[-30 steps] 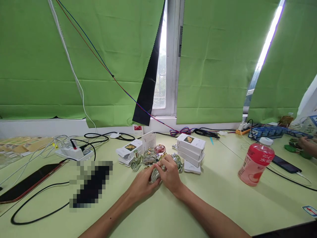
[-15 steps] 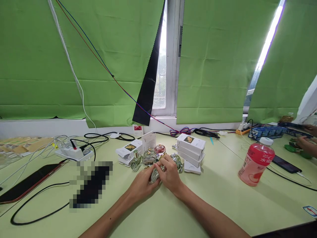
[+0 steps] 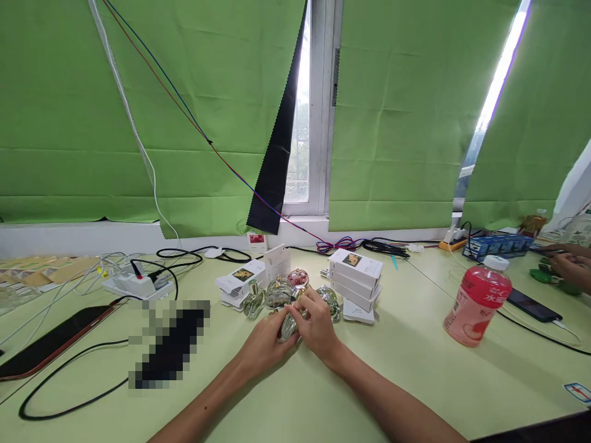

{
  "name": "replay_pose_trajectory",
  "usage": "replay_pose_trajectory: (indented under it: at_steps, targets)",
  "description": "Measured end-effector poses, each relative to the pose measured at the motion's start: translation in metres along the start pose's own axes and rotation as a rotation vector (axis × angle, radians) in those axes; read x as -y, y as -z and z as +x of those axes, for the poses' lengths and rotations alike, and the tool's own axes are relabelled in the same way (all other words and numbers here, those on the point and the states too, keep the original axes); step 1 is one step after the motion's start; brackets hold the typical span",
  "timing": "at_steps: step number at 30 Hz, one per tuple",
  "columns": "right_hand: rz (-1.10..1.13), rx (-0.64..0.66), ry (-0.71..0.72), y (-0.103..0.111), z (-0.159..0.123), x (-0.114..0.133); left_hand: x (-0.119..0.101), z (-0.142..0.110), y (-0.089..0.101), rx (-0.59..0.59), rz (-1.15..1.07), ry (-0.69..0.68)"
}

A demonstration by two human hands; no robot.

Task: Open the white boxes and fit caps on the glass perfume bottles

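My left hand (image 3: 265, 342) is wrapped round a clear glass perfume bottle (image 3: 288, 326), tilted low over the table. My right hand (image 3: 316, 323) closes over the same bottle, thumb and fingers pinched at its upper end; what lies under the fingertips is hidden. Just beyond stand more perfume bottles: a small greenish one (image 3: 253, 299) on the left, a wide clear one (image 3: 278, 291) and a red one (image 3: 298, 278) behind. Another clear bottle (image 3: 329, 301) is partly covered by my right hand. White cartons with a flower picture lie as a left pile (image 3: 242, 277) and a right stack (image 3: 355, 274).
A pink drink bottle (image 3: 478, 301) stands right, near a black phone (image 3: 534, 305). Left are a red-edged phone (image 3: 55, 339), a pixelated dark item (image 3: 173, 347) and a power strip (image 3: 138, 282) with tangled cables. Another person's hand (image 3: 572, 267) shows far right.
My hands and the bottle between them stay nearly still. At the far right, the other person's hands have shifted slightly.
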State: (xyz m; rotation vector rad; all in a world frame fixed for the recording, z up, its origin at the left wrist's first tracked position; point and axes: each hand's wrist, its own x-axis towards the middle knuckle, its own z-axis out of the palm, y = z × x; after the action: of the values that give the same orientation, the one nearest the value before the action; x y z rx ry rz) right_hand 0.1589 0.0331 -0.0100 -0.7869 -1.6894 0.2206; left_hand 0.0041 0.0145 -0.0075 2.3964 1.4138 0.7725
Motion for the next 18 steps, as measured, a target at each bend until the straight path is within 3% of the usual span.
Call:
replay_pose_trajectory:
  at_steps: [18]
  targets:
    - [-0.088, 0.032, 0.061, 0.0039, 0.0034, 0.0029, -0.0081, -0.0003, 0.0054, 0.028, -0.003, 0.014]
